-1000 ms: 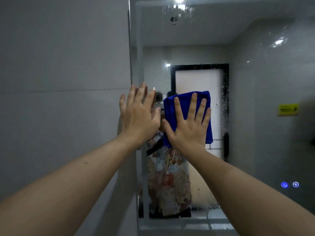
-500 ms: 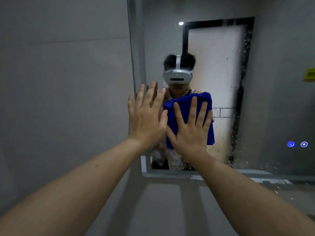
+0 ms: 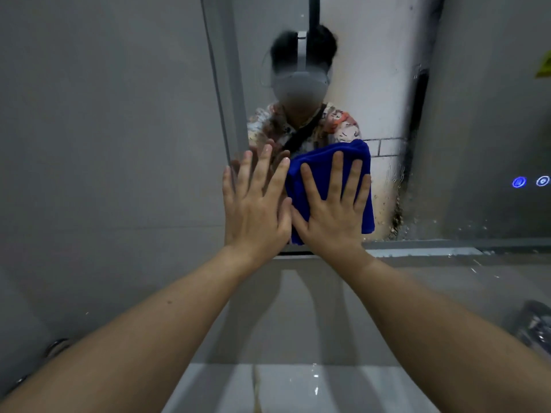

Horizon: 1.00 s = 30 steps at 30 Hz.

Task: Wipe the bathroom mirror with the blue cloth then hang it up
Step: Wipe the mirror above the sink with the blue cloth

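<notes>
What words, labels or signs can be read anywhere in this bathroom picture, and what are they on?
No text can be read.
Yellow sticker, seen in the mirror at the right edge: cut off and too blurred to read.
Two glowing blue round icons on the mirror's lower right: symbols only, too small to make out.
Blue cloth under the right hand: no label showing.

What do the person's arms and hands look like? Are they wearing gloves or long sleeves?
No gloves and no long sleeves. The left hand and right hand are both bare, and so are the forearms all the way to the picture's edge. No rings, watch or bracelets show. In the mirror, the person's top is a colourful patterned one.
</notes>
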### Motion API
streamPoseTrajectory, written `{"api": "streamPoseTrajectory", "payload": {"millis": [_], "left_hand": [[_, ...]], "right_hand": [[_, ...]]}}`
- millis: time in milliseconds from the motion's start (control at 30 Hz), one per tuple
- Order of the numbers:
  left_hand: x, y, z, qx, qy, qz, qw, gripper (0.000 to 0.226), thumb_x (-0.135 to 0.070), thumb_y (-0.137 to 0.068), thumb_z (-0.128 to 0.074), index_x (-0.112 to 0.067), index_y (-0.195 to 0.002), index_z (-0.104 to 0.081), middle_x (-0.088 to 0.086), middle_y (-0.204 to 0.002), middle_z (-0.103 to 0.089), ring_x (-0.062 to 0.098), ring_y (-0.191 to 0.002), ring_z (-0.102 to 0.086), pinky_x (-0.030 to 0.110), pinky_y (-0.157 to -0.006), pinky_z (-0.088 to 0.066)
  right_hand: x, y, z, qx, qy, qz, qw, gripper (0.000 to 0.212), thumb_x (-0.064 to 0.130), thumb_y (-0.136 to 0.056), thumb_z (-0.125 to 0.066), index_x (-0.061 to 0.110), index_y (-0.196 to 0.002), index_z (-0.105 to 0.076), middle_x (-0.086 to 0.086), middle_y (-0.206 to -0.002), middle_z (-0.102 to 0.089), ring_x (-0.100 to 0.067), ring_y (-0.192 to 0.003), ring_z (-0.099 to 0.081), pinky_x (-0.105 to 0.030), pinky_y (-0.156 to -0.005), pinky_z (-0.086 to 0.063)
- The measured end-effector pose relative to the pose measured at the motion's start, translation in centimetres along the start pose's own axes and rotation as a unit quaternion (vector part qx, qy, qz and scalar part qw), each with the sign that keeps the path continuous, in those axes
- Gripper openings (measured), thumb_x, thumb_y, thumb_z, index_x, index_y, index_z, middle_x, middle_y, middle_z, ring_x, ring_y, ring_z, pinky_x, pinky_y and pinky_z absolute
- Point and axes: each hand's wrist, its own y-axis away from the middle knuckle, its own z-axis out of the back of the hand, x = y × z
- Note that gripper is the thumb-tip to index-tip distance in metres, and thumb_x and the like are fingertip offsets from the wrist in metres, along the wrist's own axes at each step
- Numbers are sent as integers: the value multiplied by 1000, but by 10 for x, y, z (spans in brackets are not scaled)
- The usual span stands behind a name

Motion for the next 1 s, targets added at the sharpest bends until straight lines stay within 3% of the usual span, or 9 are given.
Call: {"api": "streamPoseTrajectory", "payload": {"millis": [433, 633, 1000], "left_hand": [[15, 33, -41, -28, 46, -42, 998, 69, -25, -94, -62, -16, -157, -34, 14, -167, -20, 35, -155, -11, 59, -124, -9], [2, 33, -45, -33, 50, -23, 998, 70, -17, -91, -63, -14, -156, -36, 15, -166, -20, 36, -155, -11, 60, -123, -10], [-9, 38, -36, -26, 29, -19, 999, 80, -6, -81, -64, -14, -156, -35, 15, -166, -21, 34, -155, -10, 62, -122, -13]], "right_hand": [[-23, 50, -17, -7, 25, 68, 997, 76, 70, -96, -50, 31, -158, -30, -26, -163, -24, -52, -149, -18, -67, -121, -17], [-24, 54, -21, -12, 17, 76, 997, 73, 69, -98, -46, 33, -158, -29, -21, -164, -18, -49, -150, -15, -61, -125, -4], [-38, 84, -30, 11, -11, 115, 993, 70, 63, -101, -43, 34, -161, -21, -18, -166, -15, -46, -152, -9, -59, -126, -2]]}}
